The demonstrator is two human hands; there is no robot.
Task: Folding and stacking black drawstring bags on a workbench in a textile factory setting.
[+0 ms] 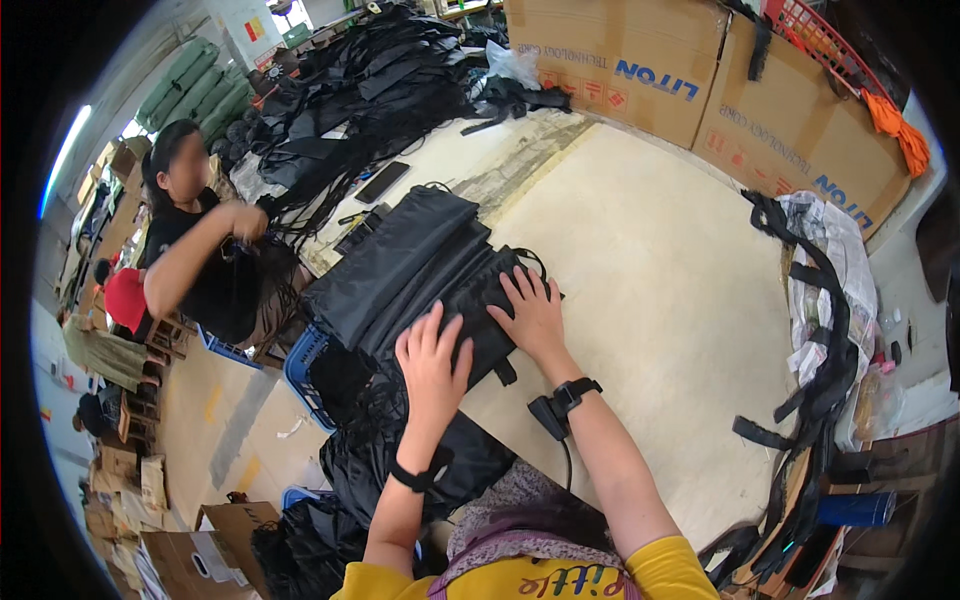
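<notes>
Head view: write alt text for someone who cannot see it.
A person's left hand and right hand rest, fingers spread, on black cloth beside a stack of folded black fabric on a pale tabletop. At left is a co-worker in black; large cardboard boxes stand at the back.

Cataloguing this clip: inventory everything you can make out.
Table: one, cream, centre
Fabric stack: one, black, left of centre
Fabric heap: one, black, far left
Phone: one, dark, near heap
Cardboard panels: two, brown, far edge
Crate: one, red, top right
Cloth: one, orange, far right
Straps: several, black, right edge
Sack: one, white, by straps
Bundles: several, green, upper left
Baskets: several, blue, left
Co-worker: one, black top, left
Left hand: one, bare, on stack
Right hand: one, bare, on stack
</notes>
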